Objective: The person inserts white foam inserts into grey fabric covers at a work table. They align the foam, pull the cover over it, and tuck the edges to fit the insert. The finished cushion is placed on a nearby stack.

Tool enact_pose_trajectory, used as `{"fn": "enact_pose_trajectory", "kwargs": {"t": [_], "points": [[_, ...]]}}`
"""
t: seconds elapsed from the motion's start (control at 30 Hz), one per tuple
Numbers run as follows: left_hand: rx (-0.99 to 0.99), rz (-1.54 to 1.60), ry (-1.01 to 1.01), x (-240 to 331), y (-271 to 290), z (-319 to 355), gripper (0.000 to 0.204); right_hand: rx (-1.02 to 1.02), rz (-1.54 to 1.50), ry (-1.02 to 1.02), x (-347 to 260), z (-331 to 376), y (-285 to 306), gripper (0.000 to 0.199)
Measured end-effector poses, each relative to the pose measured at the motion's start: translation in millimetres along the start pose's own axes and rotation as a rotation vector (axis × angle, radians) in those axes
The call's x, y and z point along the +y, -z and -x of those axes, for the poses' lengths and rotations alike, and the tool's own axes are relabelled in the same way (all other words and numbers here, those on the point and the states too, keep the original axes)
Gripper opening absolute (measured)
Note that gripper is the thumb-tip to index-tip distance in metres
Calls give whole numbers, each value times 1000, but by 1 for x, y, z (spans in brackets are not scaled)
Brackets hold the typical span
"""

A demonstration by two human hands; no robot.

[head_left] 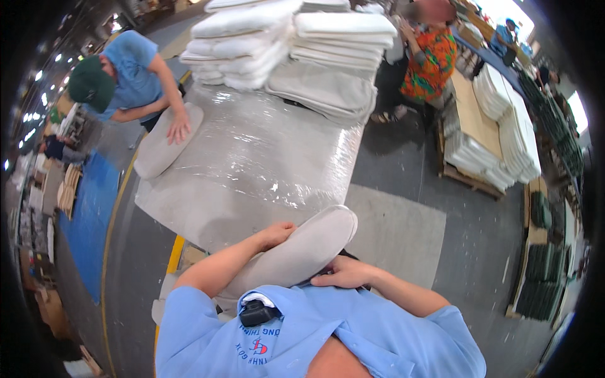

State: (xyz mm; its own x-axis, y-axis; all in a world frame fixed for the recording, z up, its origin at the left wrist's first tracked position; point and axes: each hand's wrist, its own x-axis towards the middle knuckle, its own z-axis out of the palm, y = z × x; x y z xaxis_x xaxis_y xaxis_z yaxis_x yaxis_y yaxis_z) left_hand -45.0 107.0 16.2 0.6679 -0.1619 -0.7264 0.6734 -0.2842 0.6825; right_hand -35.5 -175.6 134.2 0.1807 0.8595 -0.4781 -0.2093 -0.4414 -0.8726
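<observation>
A long beige cushion with rounded ends and a piped edge is tilted up against my front, over the near edge of the work table. My left hand is closed at the cushion's far left edge, its fingers curled and partly hidden. At the near right edge, my right hand grips the cushion, with its fingertips tucked under the rim. Something dark shows beside that hand, too little of it to name. The table has a light grey cover, with shiny clear plastic film over much of it.
At the table's left, a co-worker in a green cap rests a hand on a similar cushion. Stacks of white cushions and a beige cushion line the far side. Another person stands beyond; a loaded pallet sits right.
</observation>
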Motion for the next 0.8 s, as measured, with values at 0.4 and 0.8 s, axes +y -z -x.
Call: {"fn": "enact_pose_trajectory", "kwargs": {"t": [0.4, 0.8], "points": [[214, -470, -298, -25, -19, -30, 38, 633, 63, -43, 57, -25, 143, 33], [-11, -241, -118, 59, -32, -9, 27, 212, 369, 5, 31, -33, 142, 20]]}}
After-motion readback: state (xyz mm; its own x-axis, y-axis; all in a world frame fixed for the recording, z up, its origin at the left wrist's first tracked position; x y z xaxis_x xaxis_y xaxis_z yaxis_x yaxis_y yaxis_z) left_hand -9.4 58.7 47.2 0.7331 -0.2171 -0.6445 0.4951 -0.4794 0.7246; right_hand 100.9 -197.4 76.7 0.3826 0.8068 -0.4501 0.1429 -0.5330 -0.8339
